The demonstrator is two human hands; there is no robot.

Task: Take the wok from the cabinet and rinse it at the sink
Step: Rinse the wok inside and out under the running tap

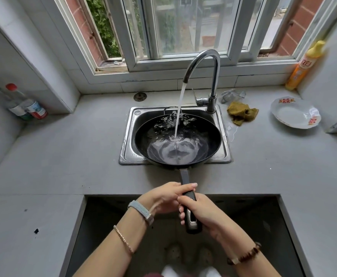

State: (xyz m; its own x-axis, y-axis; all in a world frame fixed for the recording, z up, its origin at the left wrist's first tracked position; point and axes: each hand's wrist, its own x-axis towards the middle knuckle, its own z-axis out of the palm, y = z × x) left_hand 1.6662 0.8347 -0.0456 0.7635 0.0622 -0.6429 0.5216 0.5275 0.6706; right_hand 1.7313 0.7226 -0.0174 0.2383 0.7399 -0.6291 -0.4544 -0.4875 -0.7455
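A black wok (203,140) sits over the steel sink (127,144), filling most of the basin. Water runs from the chrome faucet (213,64) into the wok and splashes at its far side. The wok's long dark handle (184,176) points toward me. My left hand (163,196) grips the handle's middle from the left. My right hand (201,210) grips the handle nearer its end, fingers curled round it.
A green-yellow cloth (241,112) and a steel scourer (230,94) lie right of the faucet. A white plate (291,114) and an orange detergent bottle (303,66) stand at the far right. Bottles (26,104) stand at the left wall. An open gap in the counter (263,216) lies below my hands.
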